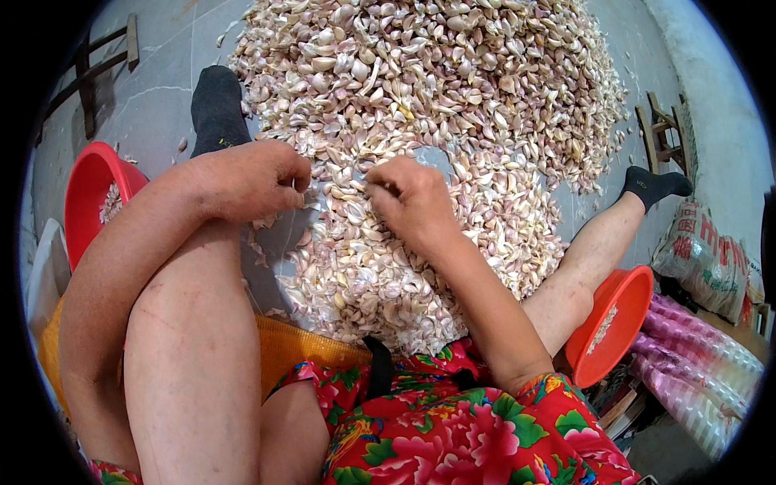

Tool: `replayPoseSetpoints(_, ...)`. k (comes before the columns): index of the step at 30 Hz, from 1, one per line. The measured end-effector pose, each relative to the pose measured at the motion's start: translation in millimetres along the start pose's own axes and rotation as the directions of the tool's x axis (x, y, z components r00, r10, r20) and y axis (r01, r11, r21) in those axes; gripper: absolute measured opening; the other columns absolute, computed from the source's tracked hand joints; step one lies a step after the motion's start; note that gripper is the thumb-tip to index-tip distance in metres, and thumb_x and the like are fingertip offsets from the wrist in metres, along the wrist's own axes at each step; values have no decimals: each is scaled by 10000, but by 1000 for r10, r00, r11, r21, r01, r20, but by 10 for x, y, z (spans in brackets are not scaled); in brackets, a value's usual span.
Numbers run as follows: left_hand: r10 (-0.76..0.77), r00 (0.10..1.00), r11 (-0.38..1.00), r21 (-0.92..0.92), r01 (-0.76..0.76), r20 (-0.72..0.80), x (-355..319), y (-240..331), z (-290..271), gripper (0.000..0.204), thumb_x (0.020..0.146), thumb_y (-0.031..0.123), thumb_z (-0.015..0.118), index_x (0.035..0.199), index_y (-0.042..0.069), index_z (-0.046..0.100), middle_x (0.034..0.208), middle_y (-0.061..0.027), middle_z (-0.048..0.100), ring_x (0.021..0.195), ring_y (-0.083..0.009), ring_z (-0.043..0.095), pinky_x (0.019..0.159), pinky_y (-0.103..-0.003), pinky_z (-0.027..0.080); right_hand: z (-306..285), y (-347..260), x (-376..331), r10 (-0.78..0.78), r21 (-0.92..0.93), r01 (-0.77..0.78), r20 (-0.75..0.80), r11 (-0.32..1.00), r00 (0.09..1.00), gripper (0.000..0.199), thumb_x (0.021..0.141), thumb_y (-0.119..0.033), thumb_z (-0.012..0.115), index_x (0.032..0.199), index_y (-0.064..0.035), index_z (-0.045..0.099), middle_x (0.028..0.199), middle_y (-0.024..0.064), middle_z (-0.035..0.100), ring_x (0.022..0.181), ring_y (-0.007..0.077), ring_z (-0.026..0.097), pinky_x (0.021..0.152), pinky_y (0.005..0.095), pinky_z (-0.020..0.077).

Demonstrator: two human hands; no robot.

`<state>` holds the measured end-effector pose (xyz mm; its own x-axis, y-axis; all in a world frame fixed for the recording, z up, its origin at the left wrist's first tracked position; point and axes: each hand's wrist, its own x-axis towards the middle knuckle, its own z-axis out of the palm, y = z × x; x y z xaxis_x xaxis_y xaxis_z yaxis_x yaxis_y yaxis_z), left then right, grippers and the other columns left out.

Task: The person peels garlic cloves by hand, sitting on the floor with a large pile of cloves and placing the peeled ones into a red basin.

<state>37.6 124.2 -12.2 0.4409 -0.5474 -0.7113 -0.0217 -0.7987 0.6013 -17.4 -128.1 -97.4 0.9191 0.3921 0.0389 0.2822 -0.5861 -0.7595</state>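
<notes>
A large heap of loose garlic cloves (453, 73), white to pale purple, spreads over the floor between my legs and reaches close to my lap. My left hand (271, 179) is at the left edge of the heap, above a bare strip of floor. Its fingers are curled together, with a pale spot at the tips too small to name. Over the near cloves, my right hand (414, 200) is closed, knuckles up and fingertips bent inward toward the left hand. Whatever it may grip is hidden by the fingers.
Red plastic basins with small white pieces inside stand at left (81, 194) and right (614, 323). Wooden stools are at far left (89, 77) and far right (664, 133). A printed sack (702, 259) and pink striped plastic (695, 368) lie at right; yellow mesh (303, 343) lies beneath me.
</notes>
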Motion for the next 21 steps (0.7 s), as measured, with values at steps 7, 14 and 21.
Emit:
replayPoseSetpoints(7, 11, 1000, 1000, 6, -11, 5, 45, -38, 12, 218, 872, 150, 677, 989, -34, 675, 875, -206, 702, 811, -290, 671, 774, -408, 537, 148, -127, -149, -27, -197, 77, 244, 977, 969, 90, 827, -98, 675, 827, -14, 641, 918, 180, 641, 769, 397, 671, 670, 490, 550)
replayPoseSetpoints(14, 42, 997, 999, 2, -42, 61, 58, 24, 29, 209, 864, 58, 642, 1051, -33, 658, 872, -116, 688, 826, -204, 655, 772, -366, 545, 49, -188, -215, 366, 497, -469, 296, 730, 883, 125, 875, -57, 741, 950, -10, 652, 781, 92, 668, 679, 162, 658, 599, 309, 534)
replayPoseSetpoints(21, 107, 990, 895, -443, -55, 93, 84, 309, 86, 148, 942, 79, 680, 1043, -16, 627, 838, -38, 676, 779, -124, 679, 711, -293, 560, 28, -412, -204, 345, 802, -477, 360, 360, 867, 142, 925, -31, 708, 1006, -14, 593, 824, -16, 622, 668, 26, 570, 566, 207, 458)
